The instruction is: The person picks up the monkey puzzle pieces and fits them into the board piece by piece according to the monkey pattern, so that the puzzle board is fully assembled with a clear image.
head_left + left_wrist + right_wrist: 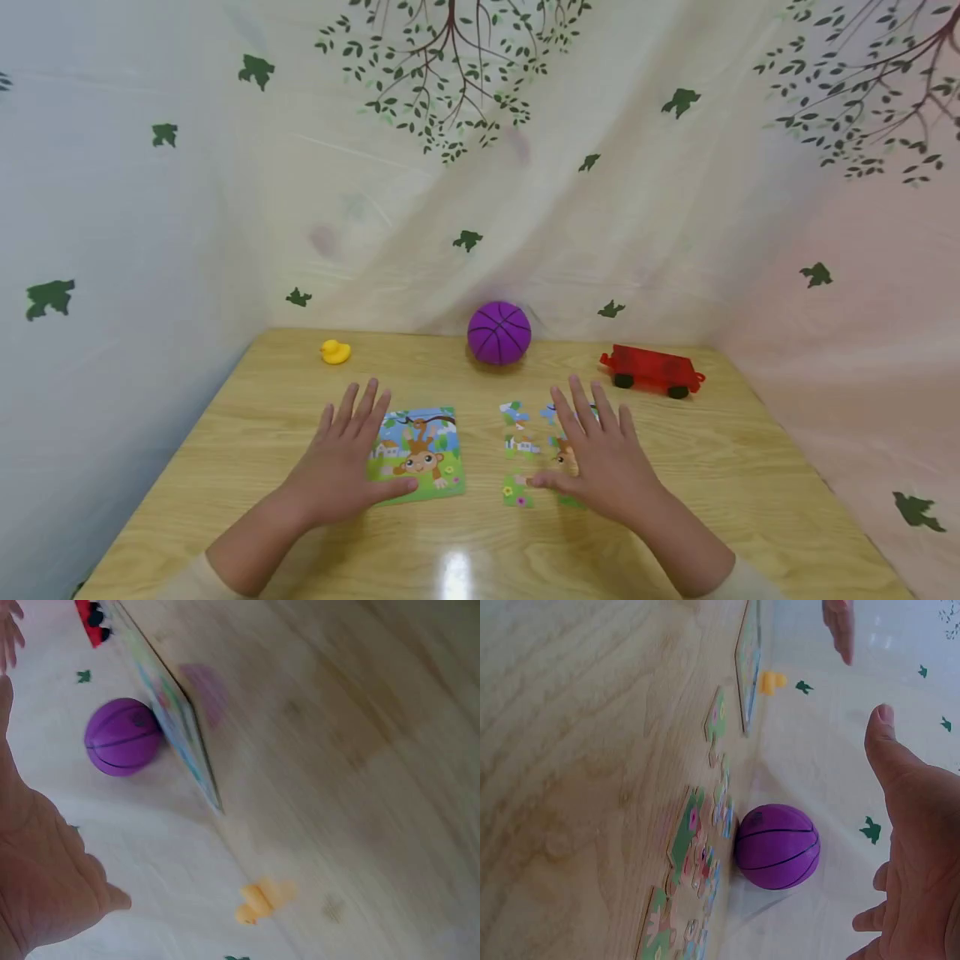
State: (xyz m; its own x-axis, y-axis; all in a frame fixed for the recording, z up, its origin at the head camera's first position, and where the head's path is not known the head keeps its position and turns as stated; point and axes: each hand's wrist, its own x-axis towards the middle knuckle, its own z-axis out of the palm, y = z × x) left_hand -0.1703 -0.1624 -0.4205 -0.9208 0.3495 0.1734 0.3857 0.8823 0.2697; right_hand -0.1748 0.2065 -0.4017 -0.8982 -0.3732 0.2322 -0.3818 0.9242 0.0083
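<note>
Fingers spread, my left hand [341, 467] hovers over the left part of a square monkey picture board [427, 446]. My right hand [600, 454], also spread wide and holding nothing, is above several loose jigsaw puzzle pieces [517, 492], hiding some of them. In the right wrist view the puzzle pieces [682, 840] lie flat on the wood, and a gap shows between them and the right hand [922, 855]. The left wrist view shows the board [184, 727] nearly edge-on, with the left hand [45, 877] apart from it.
A purple toy basketball [499, 333] stands at the back middle of the wooden table [300, 550]. Back left sits a yellow rubber duck [335, 352]; back right, a red toy wagon [652, 371] on black wheels. A leaf-printed cloth [420, 200] hangs behind and on both sides.
</note>
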